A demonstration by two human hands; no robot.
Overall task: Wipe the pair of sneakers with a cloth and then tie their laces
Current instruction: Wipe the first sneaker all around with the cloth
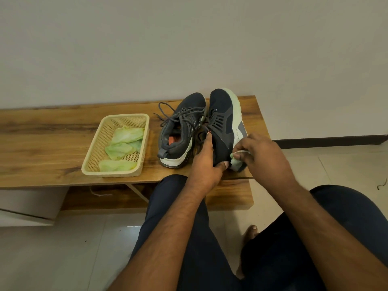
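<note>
While the left hand [206, 162] grips the right sneaker [224, 127], the right hand [260, 151] pinches a cloth [235, 160] against its heel; wiping is under way, and the laces [178, 115] remain untied.

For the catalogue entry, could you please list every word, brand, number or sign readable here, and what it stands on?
Right sneaker, grey side panel: a short line of pale lettering, too small and blurred to read.
Left sneaker, basket, cloths, bench: no readable text.
</note>
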